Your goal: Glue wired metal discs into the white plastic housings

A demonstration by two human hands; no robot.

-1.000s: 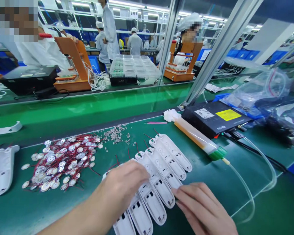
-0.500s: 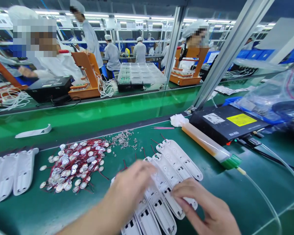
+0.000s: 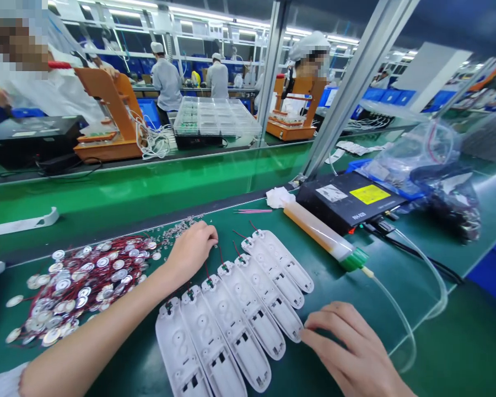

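Note:
Several white plastic housings [image 3: 248, 300] lie side by side in a slanted row on the green mat, each with a small red-wired part at its upper end. My left hand [image 3: 191, 249] is curled with fingertips pinched at the small grey parts [image 3: 177, 227], just above the row; what it pinches is too small to see. My right hand [image 3: 353, 353] rests on the mat with fingers bent and apart, fingertips touching the lower end of one housing. A heap of silver discs with red wires [image 3: 76, 278] lies to the left.
A glue syringe with a green tip [image 3: 324, 236] and a clear hose lies right of the housings. Behind it sit a black box with a yellow label [image 3: 349, 199], pink tweezers [image 3: 252, 210] and plastic bags [image 3: 430, 160]. Other workers stand beyond the green conveyor [image 3: 149, 182].
My left hand lifted off the housings and moved up to the small grey parts. The whole row of housings now shows. My right hand stayed at the row's lower right.

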